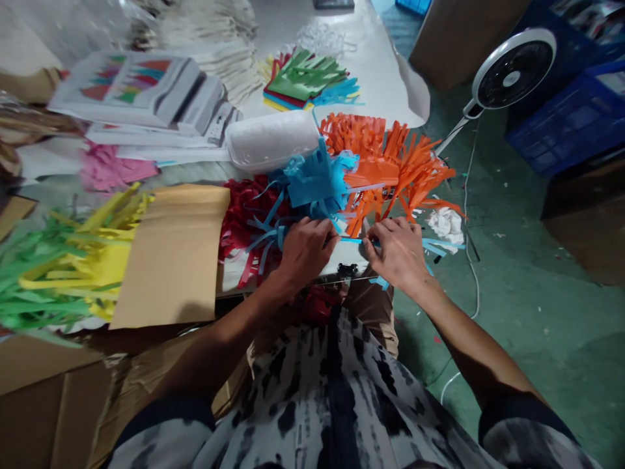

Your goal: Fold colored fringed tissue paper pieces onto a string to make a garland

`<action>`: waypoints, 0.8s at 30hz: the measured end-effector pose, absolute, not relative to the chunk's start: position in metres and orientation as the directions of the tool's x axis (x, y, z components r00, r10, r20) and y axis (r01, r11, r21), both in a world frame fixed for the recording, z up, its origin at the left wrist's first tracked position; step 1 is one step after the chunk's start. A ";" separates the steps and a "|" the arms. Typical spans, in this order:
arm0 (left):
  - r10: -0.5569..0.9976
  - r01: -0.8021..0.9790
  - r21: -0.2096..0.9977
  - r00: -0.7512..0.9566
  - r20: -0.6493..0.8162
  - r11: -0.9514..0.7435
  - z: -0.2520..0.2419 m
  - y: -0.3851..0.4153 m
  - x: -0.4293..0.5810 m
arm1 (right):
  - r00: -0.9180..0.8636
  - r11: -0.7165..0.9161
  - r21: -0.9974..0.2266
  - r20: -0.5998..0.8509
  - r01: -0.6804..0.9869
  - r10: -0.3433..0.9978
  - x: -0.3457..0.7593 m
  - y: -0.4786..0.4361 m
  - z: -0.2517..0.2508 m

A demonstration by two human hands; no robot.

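My left hand (305, 253) and right hand (396, 251) are both in a narrow pinch, their fingertips gripping a thin blue paper strip (354, 240) stretched between them, just above the near edge of the counter (344, 264). A fringed blue paper bundle (317, 182) lies directly ahead of my left hand. A fringed orange paper bundle (385, 163) lies beside it, ahead of my right hand, and a fringed red paper bundle (244, 221) lies to its left. Further left, a brown kraft paper sheet (170, 254) adjoins yellow and green fringed paper (63, 273). A white foam roll (271, 140) rests behind the blue bundle. A white stand fan (512, 68) stands on the green floor (537, 293) at right.
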State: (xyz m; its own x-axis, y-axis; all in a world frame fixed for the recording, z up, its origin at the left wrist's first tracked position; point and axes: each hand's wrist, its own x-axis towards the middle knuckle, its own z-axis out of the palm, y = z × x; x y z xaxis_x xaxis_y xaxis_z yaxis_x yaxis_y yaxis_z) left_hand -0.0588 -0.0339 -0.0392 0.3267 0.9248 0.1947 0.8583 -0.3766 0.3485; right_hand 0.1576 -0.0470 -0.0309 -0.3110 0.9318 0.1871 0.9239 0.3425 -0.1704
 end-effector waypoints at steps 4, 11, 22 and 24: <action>0.906 0.848 0.319 0.405 0.124 -0.423 -0.034 -0.030 -0.062 | -0.328 0.362 -0.145 0.211 0.921 0.921 0.160 -0.049 -0.031; 0.839 0.813 0.241 0.544 0.011 -0.530 -0.019 -0.016 -0.071 | -0.325 0.360 -0.123 0.233 0.925 0.916 0.171 -0.046 -0.036; 0.668 0.656 0.128 0.728 0.156 -0.744 -0.027 -0.009 -0.073 | -0.469 0.503 -0.097 0.247 0.859 0.848 0.178 -0.050 -0.039; 0.623 0.620 0.082 0.761 0.182 -0.780 -0.033 -0.014 -0.071 | -0.512 0.546 -0.082 0.255 0.834 0.821 0.176 -0.051 -0.039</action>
State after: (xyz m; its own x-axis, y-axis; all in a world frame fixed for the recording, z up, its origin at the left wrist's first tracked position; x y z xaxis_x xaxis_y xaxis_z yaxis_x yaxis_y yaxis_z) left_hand -0.0709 -0.0136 -0.0325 0.7606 0.6234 0.1816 0.6200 -0.7803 0.0820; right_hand 0.1758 -0.0507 -0.0386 -0.5117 0.8206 0.2547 0.8340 0.5456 -0.0822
